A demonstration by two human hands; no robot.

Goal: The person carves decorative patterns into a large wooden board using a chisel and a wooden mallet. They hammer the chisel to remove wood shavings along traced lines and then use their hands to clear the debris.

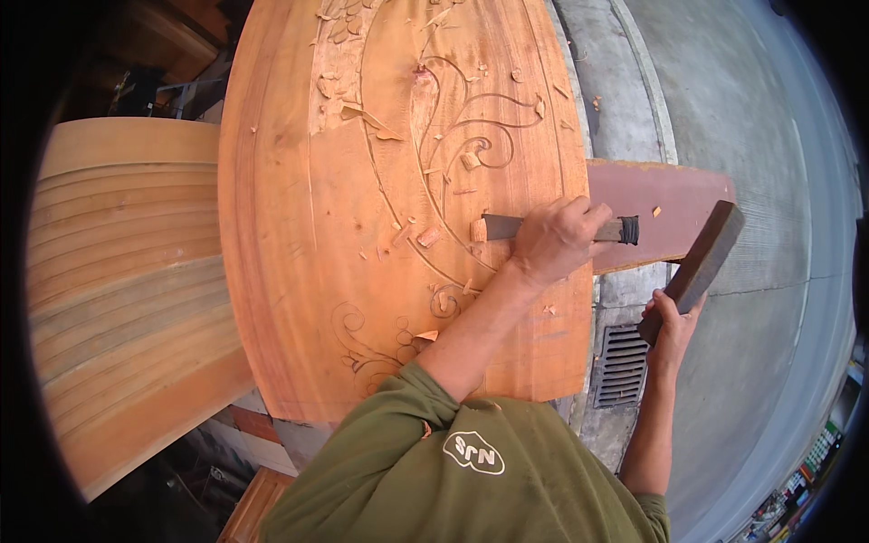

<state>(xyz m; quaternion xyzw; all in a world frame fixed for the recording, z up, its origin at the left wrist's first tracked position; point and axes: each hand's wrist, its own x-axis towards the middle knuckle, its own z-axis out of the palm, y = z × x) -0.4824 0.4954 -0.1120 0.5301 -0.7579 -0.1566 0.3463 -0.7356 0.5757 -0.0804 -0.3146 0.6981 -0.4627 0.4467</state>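
Note:
My left hand (559, 237) is wrapped round a wood chisel (501, 226), held low over a carved wooden panel (281, 181). The chisel's broad dark blade points left and its tip meets the wood beside a curled shaving (478, 232). Its handle end, bound in black, sticks out to the right of my fist. In my right hand (674, 328) is a dark wooden block mallet (701, 262), tilted up and to the right, apart from the chisel. Outlined scrolls and leaves (493, 122) cover part of the panel, with loose chips scattered over them.
A stack of wooden boards (136, 244) lies at the left. From under the panel's right side juts a reddish plank (665, 195) with a chip on it. A metal drain grate (621, 365) is set in the concrete floor (760, 362). Assorted clutter (806, 480) shows at the lower right.

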